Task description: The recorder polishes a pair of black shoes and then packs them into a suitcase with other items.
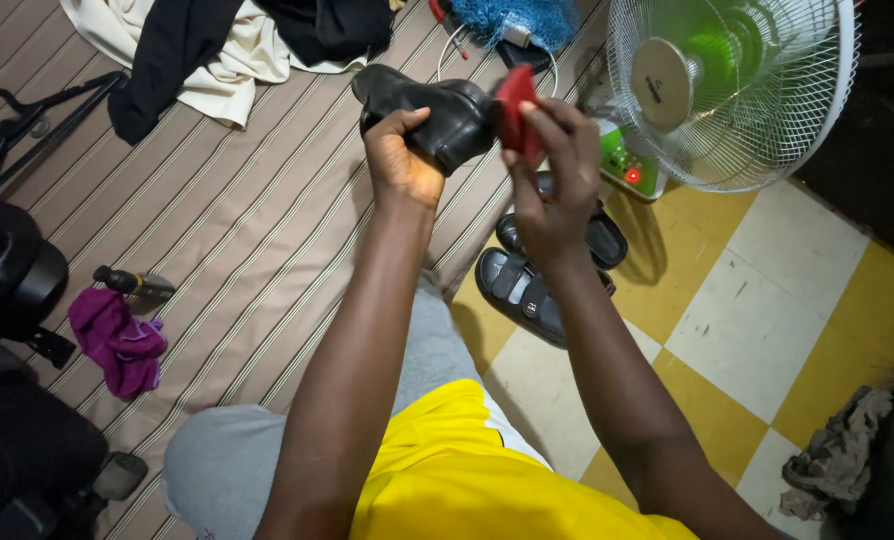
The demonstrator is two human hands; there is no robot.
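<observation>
Striped mat (pixel 257 220), yellow-white checkered floor (pixel 767 330)

fan (pixel 732 85) close right, sandals (pixel 542 275) below

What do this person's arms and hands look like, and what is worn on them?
Both arms are bare from the upper arm to the fingertips: no sleeves, gloves, watch or rings show on the left hand or right hand. Nearer the body sits a bright yellow garment.

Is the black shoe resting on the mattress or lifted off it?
Lifted: the left hand holds the black shoe up while the right hand presses a red cloth against it.
</observation>
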